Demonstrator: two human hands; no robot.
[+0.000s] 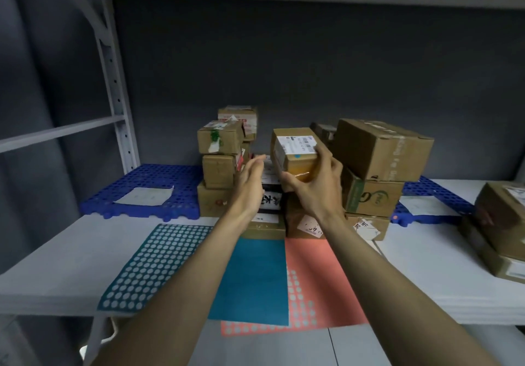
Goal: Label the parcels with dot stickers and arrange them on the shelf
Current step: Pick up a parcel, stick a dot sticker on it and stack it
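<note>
Currently, a small parcel (295, 154) bearing a blue dot sticker (297, 155) is gripped by the right hand (309, 183) alone, above the stacked parcels (369, 166). The left hand (250, 183) is held open beside it. A knock may topple the stack.

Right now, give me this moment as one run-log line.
right hand: holds small parcel | blue dot: on parcel | left hand: open beside it | phase: placing on shelf

Brown parcel (295, 154) with blue dot, blue perforated mat (147, 178), teal dotted sheet (153, 263)

Head camera, close, facing forward-down at shelf (426, 280).
</note>
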